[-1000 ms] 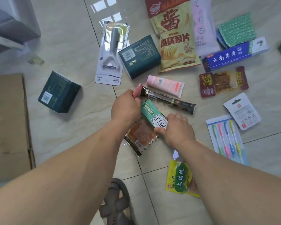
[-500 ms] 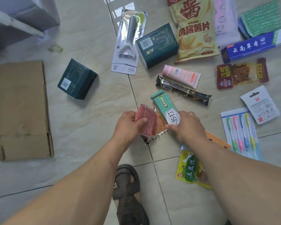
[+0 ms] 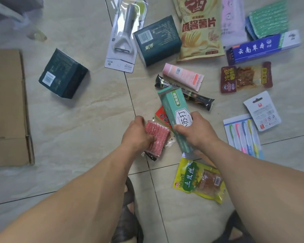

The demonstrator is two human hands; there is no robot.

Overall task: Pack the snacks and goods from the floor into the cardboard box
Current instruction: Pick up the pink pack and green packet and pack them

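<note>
My left hand point(image 3: 136, 134) grips a pink-red mesh scrubber pad point(image 3: 156, 135) just above the floor tiles. My right hand point(image 3: 196, 131) is shut on a long green toothpaste box point(image 3: 174, 109), lifted and tilted away from me. Under both lies a flat red-and-brown snack packet point(image 3: 162, 116), mostly hidden. The cardboard box point(image 3: 7, 109) sits at the far left, with only its brown flap in view. A yellow-green snack pouch point(image 3: 197, 179) lies below my right forearm.
Scattered on the tiles: two dark green boxes point(image 3: 63, 74), a carded peeler point(image 3: 125, 35), a chips bag point(image 3: 198, 27), a pink tube point(image 3: 182, 76), a black bar wrapper point(image 3: 198, 98), a blue box point(image 3: 261, 48), a toothbrush pack point(image 3: 242, 135). My sandals point(image 3: 128, 216) are at the bottom.
My left hand drew the pink scrubber pad back toward me. My right hand lifted the green toothpaste box off the snack packet. The view shifted left, bringing the cardboard box further in.
</note>
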